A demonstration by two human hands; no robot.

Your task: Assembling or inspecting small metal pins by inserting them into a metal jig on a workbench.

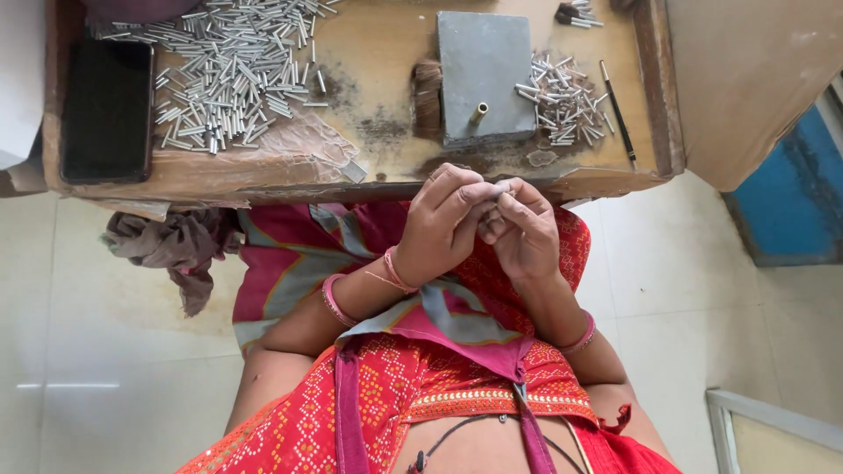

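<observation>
My left hand (443, 219) and my right hand (524, 230) meet just below the near edge of the low wooden table (378, 53), over my lap. Their fingertips pinch together on a small pale object (500, 187), probably a thin metal tube; most of it is hidden by the fingers. A grey metal block (485, 75) with a short brass peg (479, 111) stands on the table straight beyond my hands. A small pile of short metal tubes (566, 98) lies to the block's right.
A large heap of metal tubes (233, 66) covers the table's left part, beside a black phone (107, 110). A thin black stick (617, 114) lies at the right. A tuft of brown bristles (428, 92) sits left of the block. A brown cloth (176, 246) lies on the floor.
</observation>
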